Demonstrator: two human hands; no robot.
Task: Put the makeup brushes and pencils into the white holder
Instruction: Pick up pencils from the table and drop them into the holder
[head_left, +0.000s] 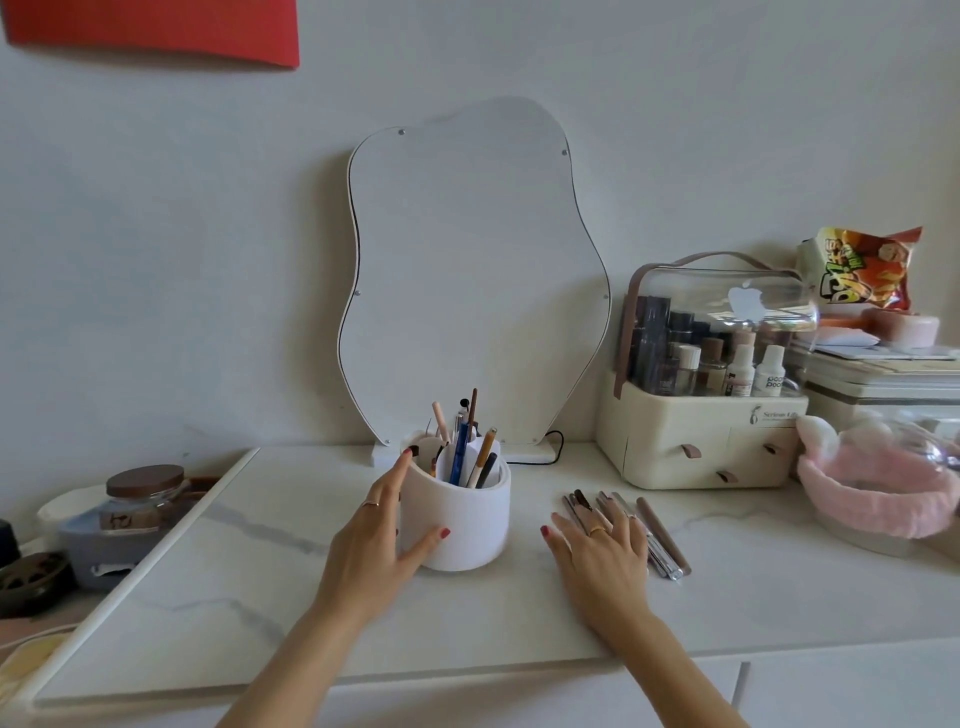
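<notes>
The white holder (467, 519) stands upright at the middle of the marble tabletop, with several pencils and brushes (470, 447) sticking out of its top. My left hand (382, 540) cups the holder's left side, thumb against its lower front, fingers along its rim. To the right, a bundle of makeup brushes and pencils (662, 540) lies flat on the table. My right hand (602, 551) lies over the left part of that bundle with fingers spread, not closed around any of them.
A wavy-edged mirror (467, 270) leans on the wall behind the holder. A cream cosmetics organiser (696, 436) with bottles stands at the right, next to a pink fluffy headband (872, 499). A lidded jar (140, 493) and clutter sit off the table's left edge.
</notes>
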